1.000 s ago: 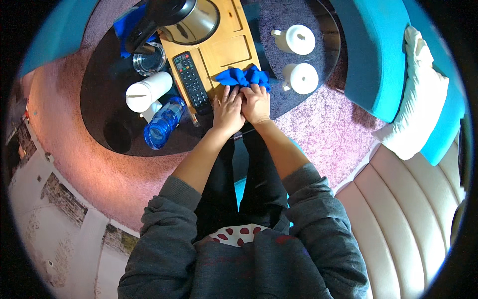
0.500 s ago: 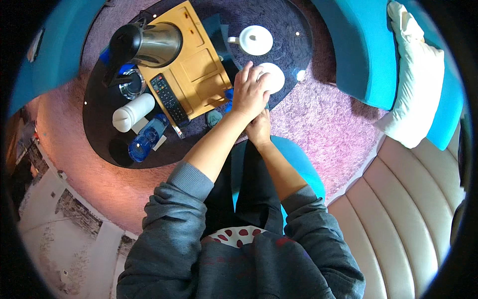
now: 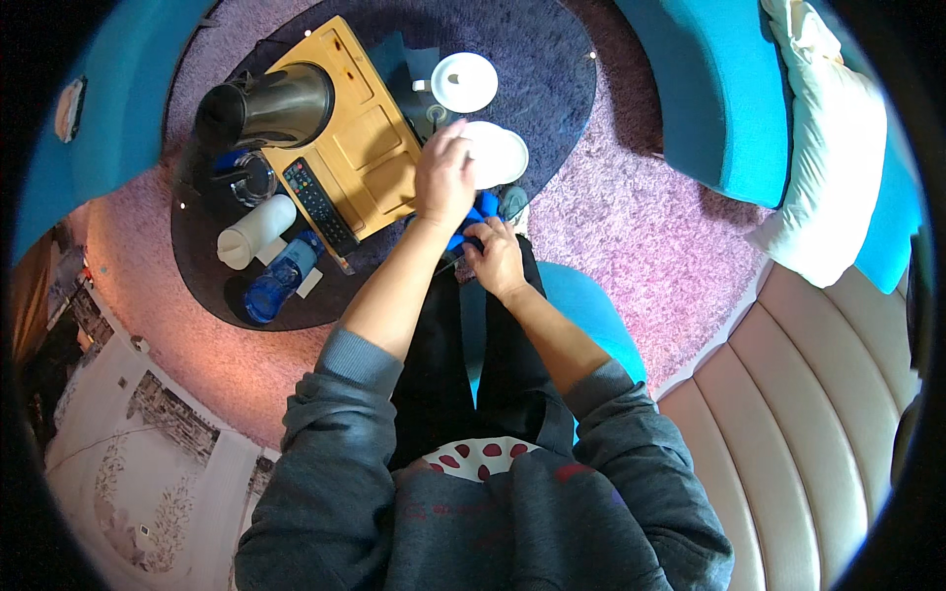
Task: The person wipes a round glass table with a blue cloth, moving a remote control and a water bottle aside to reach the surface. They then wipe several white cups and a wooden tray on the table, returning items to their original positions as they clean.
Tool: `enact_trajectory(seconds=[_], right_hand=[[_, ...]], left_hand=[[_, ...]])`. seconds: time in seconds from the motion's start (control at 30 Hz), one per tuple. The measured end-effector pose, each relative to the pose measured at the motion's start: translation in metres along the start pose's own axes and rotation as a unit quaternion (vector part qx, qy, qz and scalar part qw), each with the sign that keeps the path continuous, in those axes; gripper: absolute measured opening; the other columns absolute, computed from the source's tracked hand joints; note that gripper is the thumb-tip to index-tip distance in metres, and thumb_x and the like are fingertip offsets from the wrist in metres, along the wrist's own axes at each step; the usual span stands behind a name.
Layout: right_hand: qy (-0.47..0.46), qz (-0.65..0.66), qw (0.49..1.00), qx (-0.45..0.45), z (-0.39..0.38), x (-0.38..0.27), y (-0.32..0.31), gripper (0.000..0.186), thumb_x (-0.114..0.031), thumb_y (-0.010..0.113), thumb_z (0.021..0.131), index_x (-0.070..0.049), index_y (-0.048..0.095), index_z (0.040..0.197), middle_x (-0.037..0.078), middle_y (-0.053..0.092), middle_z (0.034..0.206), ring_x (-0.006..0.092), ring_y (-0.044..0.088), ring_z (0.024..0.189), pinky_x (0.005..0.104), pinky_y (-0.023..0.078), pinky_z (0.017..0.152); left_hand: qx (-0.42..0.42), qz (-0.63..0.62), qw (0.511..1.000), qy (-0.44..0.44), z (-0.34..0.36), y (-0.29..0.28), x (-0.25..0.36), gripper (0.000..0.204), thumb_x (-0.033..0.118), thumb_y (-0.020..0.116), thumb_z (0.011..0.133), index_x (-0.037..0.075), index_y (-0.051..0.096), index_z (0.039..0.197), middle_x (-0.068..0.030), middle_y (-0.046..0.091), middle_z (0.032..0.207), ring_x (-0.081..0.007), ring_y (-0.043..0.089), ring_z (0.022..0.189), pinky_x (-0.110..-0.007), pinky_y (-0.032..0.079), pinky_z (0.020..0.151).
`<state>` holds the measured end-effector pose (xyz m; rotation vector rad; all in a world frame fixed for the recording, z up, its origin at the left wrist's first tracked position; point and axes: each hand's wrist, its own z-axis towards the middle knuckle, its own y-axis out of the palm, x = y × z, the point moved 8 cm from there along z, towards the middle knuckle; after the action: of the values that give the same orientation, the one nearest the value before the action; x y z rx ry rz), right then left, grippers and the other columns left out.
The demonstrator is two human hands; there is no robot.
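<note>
My left hand [image 3: 445,172] is closed at the left edge of a white lid [image 3: 485,148], which overlaps the round white cup [image 3: 516,160] beneath it; its fingertips are slightly blurred. My right hand [image 3: 493,254], lower and to the right, has bent fingers on a crumpled blue cloth [image 3: 483,209]. A wooden tray [image 3: 365,138] lies left of my left hand, with a steel kettle [image 3: 286,103] and a black remote [image 3: 317,205] on it. Another lidded white cup [image 3: 463,81] stands above the hands.
The dark oval table [image 3: 542,69] also holds a clear glass dish [image 3: 254,179], a white cylinder [image 3: 254,229] and a blue bottle [image 3: 281,278]. Curved turquoise seats [image 3: 714,108] surround it, with a white pillow [image 3: 828,167] at right and a cream padded bench [image 3: 778,424] at lower right.
My hands have separated: the left rose from the cloth to the white cup, whose lid now looks shifted, while the right remains lower at the cloth. The whole view has shifted.
</note>
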<state>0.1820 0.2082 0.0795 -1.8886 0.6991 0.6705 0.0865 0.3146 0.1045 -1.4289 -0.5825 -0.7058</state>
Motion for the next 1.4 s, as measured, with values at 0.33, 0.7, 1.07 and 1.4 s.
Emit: enact_trajectory(seconds=[0.33,0.7,1.07,1.4], right_hand=[[0.002,0.341,0.927,0.155,-0.042,-0.083,-0.043,0.009,-0.002,0.059,0.08,-0.003,0.058,0.089,0.007,0.051,0.092,0.0183,0.05,0.088,0.0293,0.04,0.081],[-0.094,0.374,0.917,0.096,-0.037,-0.231,-0.083,0.032,0.0,0.061,0.08,-0.007,0.043,0.105,0.003,0.044,0.095,0.011,0.044,0.089,0.0255,0.041,0.08],[-0.034,0.715,0.671,-0.196,-0.041,-0.272,-0.074,0.034,-0.023,0.044,0.092,-0.006,0.048,0.121,0.013,0.056,0.114,0.0248,0.056,0.102,0.0382,0.044,0.091],[0.104,0.748,0.578,-0.309,-0.106,-0.278,-0.06,0.042,-0.031,0.04,0.091,-0.005,0.045,0.124,0.011,0.053,0.123,0.0255,0.052,0.11,0.0405,0.039,0.096]], left_hand=[[0.09,-0.359,0.833,-0.412,-0.106,-0.083,-0.063,0.01,0.008,0.059,0.085,0.002,0.06,0.092,-0.0047,0.061,0.098,-0.0104,0.056,0.079,-0.023,0.045,0.074],[0.113,-0.555,0.78,-0.267,-0.105,-0.172,0.014,0.035,0.031,0.046,0.09,0.002,0.053,0.108,-0.0074,0.059,0.101,-0.0189,0.056,0.092,-0.033,0.044,0.084],[0.198,-0.125,0.967,0.097,-0.114,-0.316,0.141,0.021,0.001,0.063,0.072,0.005,0.055,0.091,-0.0127,0.056,0.116,-0.0322,0.053,0.106,-0.037,0.043,0.089],[0.157,0.087,0.966,0.188,-0.12,-0.338,0.182,0.015,0.017,0.065,0.071,0.009,0.06,0.083,-0.0046,0.057,0.117,-0.0293,0.042,0.116,-0.044,0.031,0.096]])
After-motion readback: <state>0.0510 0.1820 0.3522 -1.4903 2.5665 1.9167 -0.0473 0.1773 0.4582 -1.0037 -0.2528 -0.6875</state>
